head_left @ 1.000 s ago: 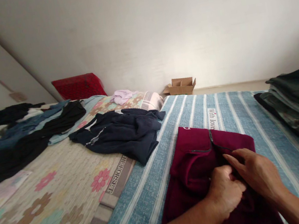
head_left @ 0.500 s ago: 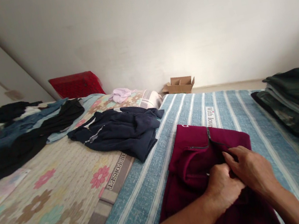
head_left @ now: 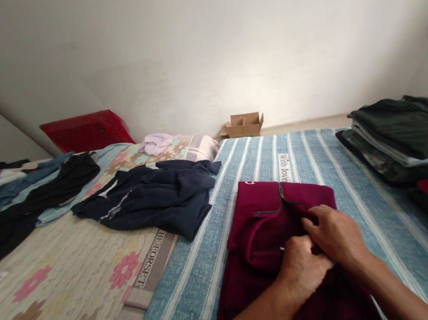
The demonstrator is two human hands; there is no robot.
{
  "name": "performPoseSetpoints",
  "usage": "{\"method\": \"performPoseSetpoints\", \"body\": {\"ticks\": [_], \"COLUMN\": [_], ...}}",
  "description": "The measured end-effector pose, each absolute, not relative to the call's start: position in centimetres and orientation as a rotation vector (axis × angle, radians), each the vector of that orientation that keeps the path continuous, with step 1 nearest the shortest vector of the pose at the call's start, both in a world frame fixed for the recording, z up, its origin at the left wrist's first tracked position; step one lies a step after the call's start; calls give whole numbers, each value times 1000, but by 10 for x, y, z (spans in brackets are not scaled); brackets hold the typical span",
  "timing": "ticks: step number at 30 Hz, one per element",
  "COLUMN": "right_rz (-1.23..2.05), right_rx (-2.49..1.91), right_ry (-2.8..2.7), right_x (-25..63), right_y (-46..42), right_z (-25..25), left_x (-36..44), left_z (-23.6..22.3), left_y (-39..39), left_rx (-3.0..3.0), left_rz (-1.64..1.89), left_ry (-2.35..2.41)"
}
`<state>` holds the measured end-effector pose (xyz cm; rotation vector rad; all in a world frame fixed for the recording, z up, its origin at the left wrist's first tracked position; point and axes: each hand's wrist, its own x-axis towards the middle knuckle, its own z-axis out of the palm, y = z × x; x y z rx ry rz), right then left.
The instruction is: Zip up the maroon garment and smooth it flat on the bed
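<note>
Maroon jacket (head_left: 259, 194), lying flat on the striped bed cover (head_left: 201, 272), its collar end toward the wall (head_left: 176, 39). Left hand (head_left: 302, 267) and right hand (head_left: 337, 233), side by side, grasp cloth at the front opening below the zip (head_left: 281, 190); the exact pinch is partly hidden. The fabric is probably soft, limp, fairly light and not fragile; the zip, stiffer. Best holds: the 2 front edges for closing, the shoulders or hem for lifting, with support beneath against sagging.

Maroon garment (head_left: 262, 198); blue sheet (head_left: 173, 305) with white stripes; navy top (head_left: 158, 197); red box (head_left: 87, 132).
</note>
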<state>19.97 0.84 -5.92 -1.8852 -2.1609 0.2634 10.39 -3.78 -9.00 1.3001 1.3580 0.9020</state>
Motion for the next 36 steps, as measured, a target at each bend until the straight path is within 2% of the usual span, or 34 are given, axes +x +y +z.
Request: {"method": "performPoseSetpoints", "body": {"ticks": [6,12,17,20,27,36], "right_rz": [279,275,310,298,283,315], "right_rx": [-1871,-1864,-1867,-1863,-1831,-1847], "right_ry": [-2179,-2192,-2170,-2186,-2183,-2153], "right_x": [198,197,197,196,197,195], "right_y": [8,9,9,8,8,11], "right_z": [-57,-58,-54,-53,-53,-56], "left_x": [101,94,88,88,88,88], "left_z": [-83,-64,-51,-47,-42,-48], "left_y": [-39,-38,-25,-16,2,31], "left_rx": [1166,805,748,847,1574,1541], "left_rz": [846,973,1091,1125,1058,955], "left_ry": [1316,1202,1250,1367,1721,1871]}}
